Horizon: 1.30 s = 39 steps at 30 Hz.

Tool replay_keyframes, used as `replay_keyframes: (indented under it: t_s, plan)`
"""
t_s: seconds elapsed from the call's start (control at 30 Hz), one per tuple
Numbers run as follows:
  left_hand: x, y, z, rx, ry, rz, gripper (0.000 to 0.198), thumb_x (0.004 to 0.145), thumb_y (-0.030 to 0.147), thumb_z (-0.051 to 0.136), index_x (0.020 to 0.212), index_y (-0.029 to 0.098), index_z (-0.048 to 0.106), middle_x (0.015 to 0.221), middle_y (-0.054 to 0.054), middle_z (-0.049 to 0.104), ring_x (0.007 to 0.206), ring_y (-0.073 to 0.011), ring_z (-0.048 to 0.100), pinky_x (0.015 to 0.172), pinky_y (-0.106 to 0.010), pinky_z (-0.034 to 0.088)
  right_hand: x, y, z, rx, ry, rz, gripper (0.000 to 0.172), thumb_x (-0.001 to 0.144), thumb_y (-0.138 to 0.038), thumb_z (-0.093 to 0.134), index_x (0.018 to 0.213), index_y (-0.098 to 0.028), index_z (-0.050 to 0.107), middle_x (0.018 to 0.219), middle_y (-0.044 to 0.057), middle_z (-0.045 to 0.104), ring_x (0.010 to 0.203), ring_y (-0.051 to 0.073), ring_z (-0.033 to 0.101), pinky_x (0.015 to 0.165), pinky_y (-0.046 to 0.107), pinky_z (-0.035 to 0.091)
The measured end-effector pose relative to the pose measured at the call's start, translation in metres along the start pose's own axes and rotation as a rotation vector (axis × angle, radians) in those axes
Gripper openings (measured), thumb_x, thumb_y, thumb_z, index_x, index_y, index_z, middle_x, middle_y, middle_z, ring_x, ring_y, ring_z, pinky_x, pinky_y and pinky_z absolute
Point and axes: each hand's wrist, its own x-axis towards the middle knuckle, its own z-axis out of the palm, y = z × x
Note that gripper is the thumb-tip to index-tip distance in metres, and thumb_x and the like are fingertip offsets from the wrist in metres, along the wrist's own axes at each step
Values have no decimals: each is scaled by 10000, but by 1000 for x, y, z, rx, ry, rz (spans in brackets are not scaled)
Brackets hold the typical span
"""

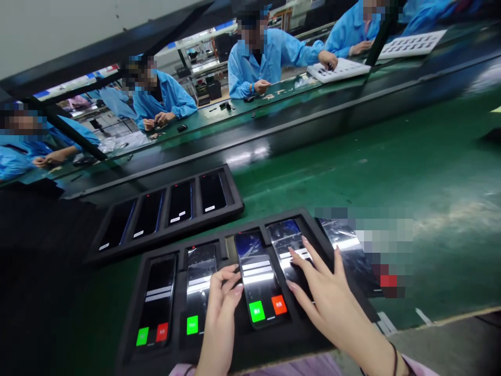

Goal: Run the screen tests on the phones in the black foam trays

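A black foam tray (129, 334) lies in front of me with several smartphones in its slots. My left hand (221, 308) is at the left edge of the third phone (256, 279), its thumb and fingers slightly apart at that edge. That phone's lit screen shows a green and a red button. Spread over the fourth phone (279, 235) is my right hand (324, 292), with fingertips on or just above its glass and its lower part covered. Farther left sit a phone with a green button (201, 282) and another with both buttons (158, 292).
Behind is a second black tray (238, 201) of dark-screened phones with small labels. Another dark phone-like panel (346, 245) lies right of my tray, partly pixelated. Across the green bench (352, 172), several people in blue coats work with small parts and white trays (340, 70).
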Motion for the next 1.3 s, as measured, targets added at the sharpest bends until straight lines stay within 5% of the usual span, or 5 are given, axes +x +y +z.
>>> replay_keyframes:
  t_s: [0.2,0.4,0.57,0.97,1.3]
  plan:
    - [2,-8,-6,15,-18,51,91,841,306,508,907,251,478,1220,-91,597,1123,-293,649,919,-450,526,-10,2,-10,30,-17,-91,299,1007,-244,418,1283,-137,461,1268,122,599,1392,310,327,1151,651,79]
    - [-1,-8,-5,-1,-23,35,107,835,309,553,925,254,534,1224,-76,592,1128,-279,637,908,-411,511,27,-5,-15,90,-271,-312,105,972,-228,484,975,-177,576,911,47,638,1038,268,535,1178,621,35]
    - [0,-7,-3,-75,9,31,144,813,345,618,884,236,556,1197,-61,600,1082,-256,649,886,-363,492,53,2,-9,75,-396,-489,229,940,-393,628,884,-178,569,726,3,569,865,226,514,1203,515,136]
    - [0,-18,1,-63,-24,118,161,831,328,643,933,237,559,1212,-60,554,1119,-233,590,978,-374,445,57,13,-11,70,-458,-674,245,959,-396,546,867,-172,577,720,20,557,804,225,486,1187,476,173]
    - [-6,-31,-5,76,-45,205,190,876,377,603,953,238,499,1200,-85,544,1191,-254,535,1008,-425,417,53,27,-49,165,-325,-629,560,1059,-507,154,1003,-124,560,792,55,573,842,243,501,1149,537,160]
